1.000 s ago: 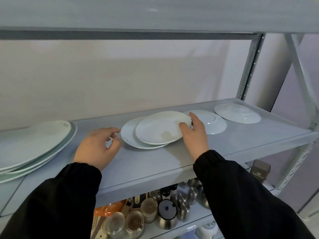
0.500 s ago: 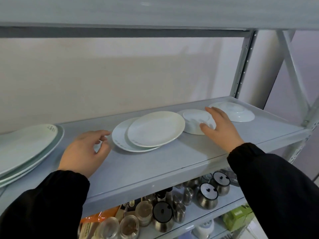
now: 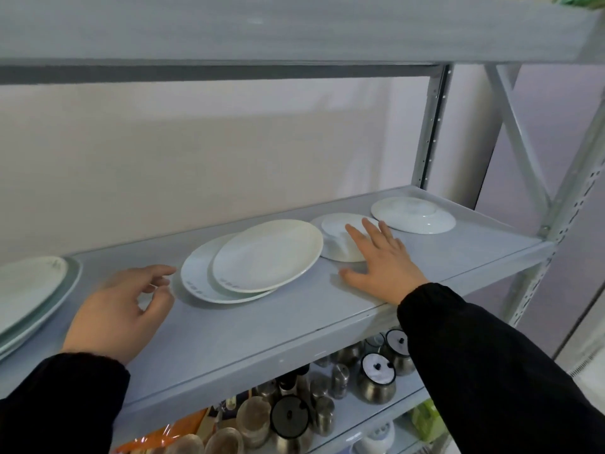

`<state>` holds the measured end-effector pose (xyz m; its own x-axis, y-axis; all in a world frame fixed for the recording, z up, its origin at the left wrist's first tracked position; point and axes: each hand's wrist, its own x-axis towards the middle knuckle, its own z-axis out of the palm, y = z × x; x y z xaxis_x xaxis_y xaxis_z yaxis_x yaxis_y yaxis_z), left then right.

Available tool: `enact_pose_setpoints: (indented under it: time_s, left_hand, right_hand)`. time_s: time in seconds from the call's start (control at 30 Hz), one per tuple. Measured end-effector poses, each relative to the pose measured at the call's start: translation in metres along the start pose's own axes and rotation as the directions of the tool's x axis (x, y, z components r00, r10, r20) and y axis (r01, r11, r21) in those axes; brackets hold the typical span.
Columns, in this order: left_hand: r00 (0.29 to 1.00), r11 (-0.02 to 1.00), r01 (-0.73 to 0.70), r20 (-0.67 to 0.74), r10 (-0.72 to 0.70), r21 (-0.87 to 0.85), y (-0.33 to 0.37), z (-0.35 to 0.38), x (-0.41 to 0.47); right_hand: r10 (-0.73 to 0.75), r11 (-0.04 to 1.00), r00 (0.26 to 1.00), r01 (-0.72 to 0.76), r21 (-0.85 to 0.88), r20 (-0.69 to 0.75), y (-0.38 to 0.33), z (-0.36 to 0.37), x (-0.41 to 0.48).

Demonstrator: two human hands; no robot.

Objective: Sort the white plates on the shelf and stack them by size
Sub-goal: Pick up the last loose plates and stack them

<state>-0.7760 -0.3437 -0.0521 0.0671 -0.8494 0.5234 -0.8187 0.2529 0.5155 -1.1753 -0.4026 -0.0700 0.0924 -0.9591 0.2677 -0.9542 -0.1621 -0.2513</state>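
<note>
Two medium white plates overlap at the middle of the grey shelf: the upper plate lies askew on the lower plate. Right of them a small upturned white plate lies under the straight fingers of my right hand, whose thumb rests on the shelf. Another upturned small plate sits farther right. Large white plates are stacked at the far left. My left hand rests on the shelf just left of the lower plate, fingers loosely curled, holding nothing.
The shelf's upright post and diagonal braces stand at the right end, and a shelf board runs overhead. Steel pots with lids, jars and shakers crowd the shelf below.
My right hand let go of the upper medium plate and moved right onto the small upturned plate. My left hand stayed beside the lower plate. The view shifted left.
</note>
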Motion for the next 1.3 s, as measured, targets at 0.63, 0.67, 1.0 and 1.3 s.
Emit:
enact_pose_setpoints:
  time_s: [0.63,0.67,1.0,1.3]
  left_hand:
    - [1.000,1.000,-0.005,0.011,0.004,0.019,-0.005,0.000,0.001]
    - [1.000,1.000,-0.007,0.008,0.006,0.020,-0.004,0.000,0.001]
    - [0.999,0.997,0.024,0.022,-0.025,0.067,-0.007,-0.001,0.002]
    - [0.999,0.998,0.030,0.018,-0.031,0.055,-0.005,-0.002,-0.002]
  right_hand:
    - [0.025,1.000,0.996,-0.025,-0.003,0.090,0.001,0.003,0.005]
    - [0.024,1.000,0.998,-0.024,-0.003,0.066,0.001,0.003,0.005]
    - [-0.013,1.000,0.999,0.013,-0.012,-0.032,-0.003,-0.007,-0.014]
    - [-0.114,0.993,0.993,0.114,-0.005,-0.039,0.004,-0.020,-0.058]
